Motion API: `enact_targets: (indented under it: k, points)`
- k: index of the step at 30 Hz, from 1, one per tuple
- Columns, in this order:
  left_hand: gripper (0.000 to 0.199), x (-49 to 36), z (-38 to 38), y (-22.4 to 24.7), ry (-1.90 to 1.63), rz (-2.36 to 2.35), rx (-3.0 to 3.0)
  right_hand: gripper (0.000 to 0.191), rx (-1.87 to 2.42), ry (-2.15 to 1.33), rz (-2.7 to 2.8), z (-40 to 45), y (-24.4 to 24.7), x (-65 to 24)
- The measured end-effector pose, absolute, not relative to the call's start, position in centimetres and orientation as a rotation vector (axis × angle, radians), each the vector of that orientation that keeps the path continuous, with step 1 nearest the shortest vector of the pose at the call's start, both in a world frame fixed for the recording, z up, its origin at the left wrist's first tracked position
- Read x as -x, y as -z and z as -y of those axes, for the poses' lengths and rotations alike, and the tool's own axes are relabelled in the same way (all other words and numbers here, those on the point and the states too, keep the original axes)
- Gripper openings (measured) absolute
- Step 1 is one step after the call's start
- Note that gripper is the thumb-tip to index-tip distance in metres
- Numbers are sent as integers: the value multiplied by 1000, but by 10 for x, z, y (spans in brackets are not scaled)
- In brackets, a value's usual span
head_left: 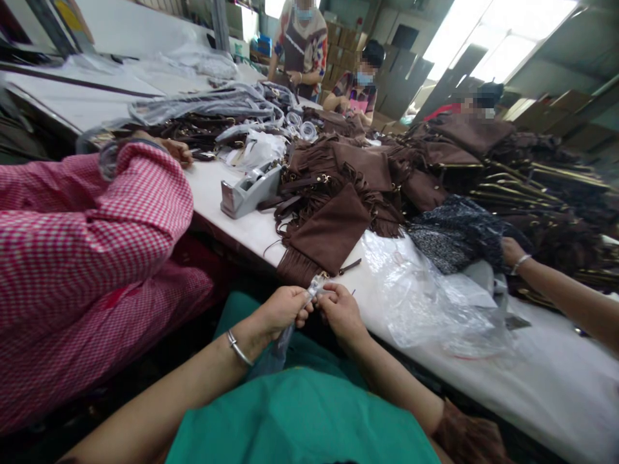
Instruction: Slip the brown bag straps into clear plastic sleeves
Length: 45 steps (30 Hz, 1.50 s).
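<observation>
At the table's near edge, my left hand (289, 308) and my right hand (341, 310) are closed, fingertips pinching a strip of clear plastic wrap (316, 285) between them. A loose tail of the wrap hangs below my left hand over the green apron. Just beyond my fingers, a gold metal clasp shows beside the plastic. It sits by the lower corner of a brown fringed bag (331, 232) lying on the table. Whether the wrapped piece is joined to that bag I cannot make out.
A grey tape dispenser (251, 190) stands left of a large pile of brown bags (362, 161). Clear plastic bags (425, 296) lie to the right. Plastic-wrapped straps (207, 106) fill the far left. Co-workers' arms reach in from both sides: a checked sleeve (145, 193) and a braceleted hand (513, 254).
</observation>
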State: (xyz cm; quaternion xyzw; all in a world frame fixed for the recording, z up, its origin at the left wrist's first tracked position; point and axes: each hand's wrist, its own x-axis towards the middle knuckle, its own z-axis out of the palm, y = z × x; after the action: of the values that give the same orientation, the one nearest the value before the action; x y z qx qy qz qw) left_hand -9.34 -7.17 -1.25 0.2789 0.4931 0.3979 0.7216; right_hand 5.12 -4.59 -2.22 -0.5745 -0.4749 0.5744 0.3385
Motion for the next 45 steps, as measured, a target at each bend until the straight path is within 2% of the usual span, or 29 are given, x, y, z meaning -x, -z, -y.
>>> enact_targets:
  k: [7, 13, 26, 31, 41, 45]
  points:
    - [22, 93, 76, 6, -843, -976, -518, 27, 1323, -1796, 1112, 41, 14, -50]
    - [19, 90, 77, 6, -860, -977, -460, 26, 1273, -1876, 1032, 39, 21, -49]
    - [39, 78, 80, 14, -927, -1205, -784, 25, 1425, -1766, 986, 41, 26, -44]
    - [36, 75, 81, 17, -965, -1364, -900, 26, 1412, -1737, 1006, 42, 30, -43]
    - [29, 75, 82, 11, -971, -1242, -820, 20, 1475, -1678, 1098, 41, 27, -44]
    - [32, 78, 82, 15, -1008, -1319, -887, 27, 1570, -1508, 1263, 40, 32, -56]
